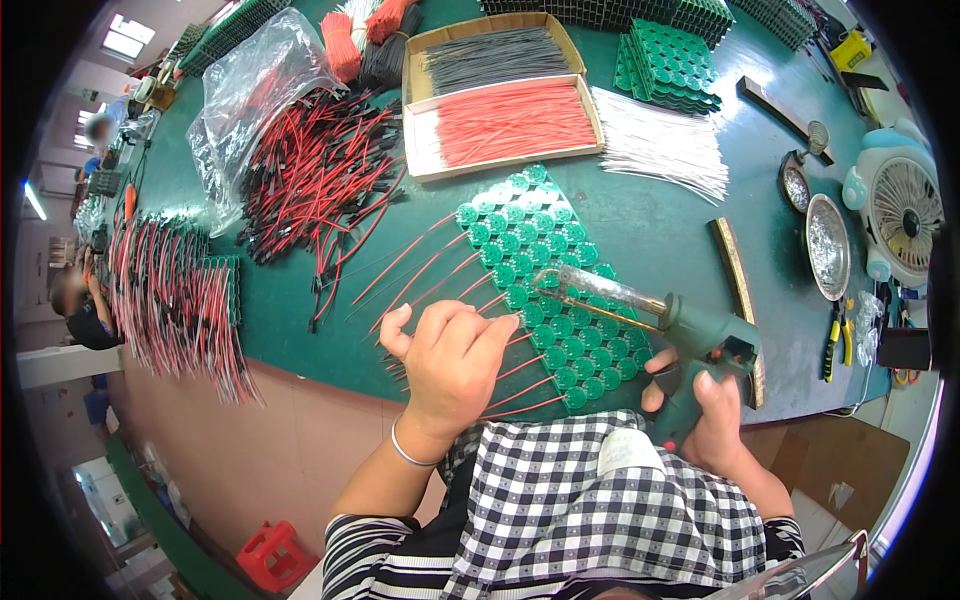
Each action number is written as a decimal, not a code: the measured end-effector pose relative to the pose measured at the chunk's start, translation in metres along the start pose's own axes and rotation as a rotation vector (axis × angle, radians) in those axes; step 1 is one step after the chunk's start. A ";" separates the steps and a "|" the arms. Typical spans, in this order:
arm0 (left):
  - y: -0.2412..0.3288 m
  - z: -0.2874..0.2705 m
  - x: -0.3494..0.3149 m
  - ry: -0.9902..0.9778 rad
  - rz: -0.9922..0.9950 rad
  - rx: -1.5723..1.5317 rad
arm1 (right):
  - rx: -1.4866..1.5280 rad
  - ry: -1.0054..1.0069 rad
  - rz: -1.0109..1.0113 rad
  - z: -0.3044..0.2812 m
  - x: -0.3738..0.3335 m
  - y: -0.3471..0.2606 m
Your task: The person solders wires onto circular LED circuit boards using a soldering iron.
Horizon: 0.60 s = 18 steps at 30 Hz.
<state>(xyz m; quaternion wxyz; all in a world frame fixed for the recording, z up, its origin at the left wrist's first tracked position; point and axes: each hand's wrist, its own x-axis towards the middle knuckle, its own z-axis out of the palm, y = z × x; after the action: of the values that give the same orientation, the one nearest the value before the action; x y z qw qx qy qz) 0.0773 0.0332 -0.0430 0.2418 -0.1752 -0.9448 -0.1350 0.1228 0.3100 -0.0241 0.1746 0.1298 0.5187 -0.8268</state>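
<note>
A panel of round green circuit boards (555, 310) lies on the table in front of me, with red and black wires running out from its left edge. My left hand (450, 360) is at that edge, thumb and forefinger pinched on a red wire where it meets the panel; the fingers partly cover the wire's end. In my right hand (712, 415) is a green soldering gun (695, 335), gripped by its handle. Its long metal barrel reaches left over the panel, and the tip is near the boards just above my left fingertips.
Behind the panel stand cardboard trays of red wires (515, 122) and black wires (495, 58). White wires (665, 145) lie beside them. Tangled red-black leads (320, 175) cover the left. To the right are a metal dish (828, 245), a fan (905, 210) and pliers (832, 345).
</note>
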 end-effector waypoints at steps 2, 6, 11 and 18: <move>-0.001 -0.001 -0.001 -0.011 -0.005 -0.001 | 0.008 -0.008 0.002 0.004 0.003 0.001; 0.000 0.000 -0.002 -0.031 -0.008 0.011 | 0.024 -0.045 -0.003 0.009 0.011 0.005; -0.001 0.000 -0.001 -0.027 -0.017 0.012 | 0.023 -0.041 0.004 0.011 0.016 0.005; -0.002 0.000 -0.002 -0.027 -0.021 0.001 | -0.047 -0.058 -0.048 0.005 0.010 -0.002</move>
<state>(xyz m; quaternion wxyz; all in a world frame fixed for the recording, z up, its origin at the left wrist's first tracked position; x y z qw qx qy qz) 0.0785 0.0309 -0.0444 0.2276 -0.1670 -0.9499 -0.1344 0.1133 0.3043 -0.0242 0.1726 0.0893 0.5358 -0.8217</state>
